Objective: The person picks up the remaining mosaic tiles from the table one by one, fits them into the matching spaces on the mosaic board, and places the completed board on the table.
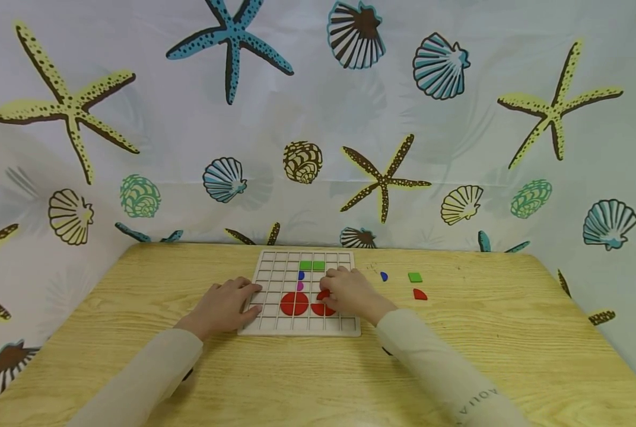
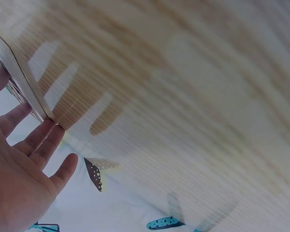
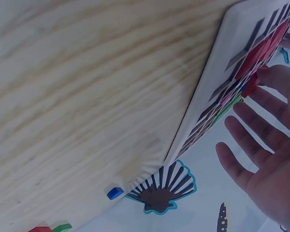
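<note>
Wooden tabletop (image 1: 307,379) carries a white gridded board (image 1: 267,324)

The left hand (image 1: 219,305) lies spread at the board's left edge, gripping nothing; beside a red segmented circle (image 1: 293,303), the right hand (image 1: 351,292) pinches a flat red piece (image 3: 252,91) over the board, thumb and forefinger nearly together. A tilted release could leave it askew; a dragging finger could nudge the small magenta half-disc (image 1: 299,286).

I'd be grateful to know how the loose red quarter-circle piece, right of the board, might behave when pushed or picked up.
The loose red quarter-circle piece is probably stiff, given its crisp corners and straight edges. Lying flat on the table, it would likely slide rather than roll or tip. Small beside the board, it is probably light.
</note>
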`<state>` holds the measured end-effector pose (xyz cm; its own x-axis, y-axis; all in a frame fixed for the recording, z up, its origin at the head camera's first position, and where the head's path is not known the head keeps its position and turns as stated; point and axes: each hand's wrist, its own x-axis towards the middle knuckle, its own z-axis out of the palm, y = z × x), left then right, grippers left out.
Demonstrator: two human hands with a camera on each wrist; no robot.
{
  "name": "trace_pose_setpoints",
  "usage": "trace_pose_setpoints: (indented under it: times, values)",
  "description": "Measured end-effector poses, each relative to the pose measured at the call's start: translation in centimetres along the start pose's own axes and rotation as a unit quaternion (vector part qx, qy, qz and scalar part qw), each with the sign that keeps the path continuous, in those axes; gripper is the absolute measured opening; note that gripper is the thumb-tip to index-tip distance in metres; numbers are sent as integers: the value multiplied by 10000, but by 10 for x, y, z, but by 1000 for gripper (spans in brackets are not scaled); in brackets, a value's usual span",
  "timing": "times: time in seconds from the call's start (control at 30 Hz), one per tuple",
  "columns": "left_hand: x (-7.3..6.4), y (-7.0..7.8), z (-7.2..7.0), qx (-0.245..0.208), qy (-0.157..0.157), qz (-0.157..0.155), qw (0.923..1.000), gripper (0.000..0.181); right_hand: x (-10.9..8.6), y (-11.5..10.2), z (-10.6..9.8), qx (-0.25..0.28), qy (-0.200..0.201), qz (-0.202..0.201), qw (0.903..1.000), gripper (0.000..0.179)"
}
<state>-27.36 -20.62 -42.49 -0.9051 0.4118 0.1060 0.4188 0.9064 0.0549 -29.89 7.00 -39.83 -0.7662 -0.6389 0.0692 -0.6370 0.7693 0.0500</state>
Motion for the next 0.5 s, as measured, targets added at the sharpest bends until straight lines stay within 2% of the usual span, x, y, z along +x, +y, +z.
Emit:
trace_pose_setpoints:
  times: [0.5]
  values:
    - [0, 0, 3, 26, 53, -4, 10000, 48, 8, -5, 3, 28, -1, -83, 10000, 25]
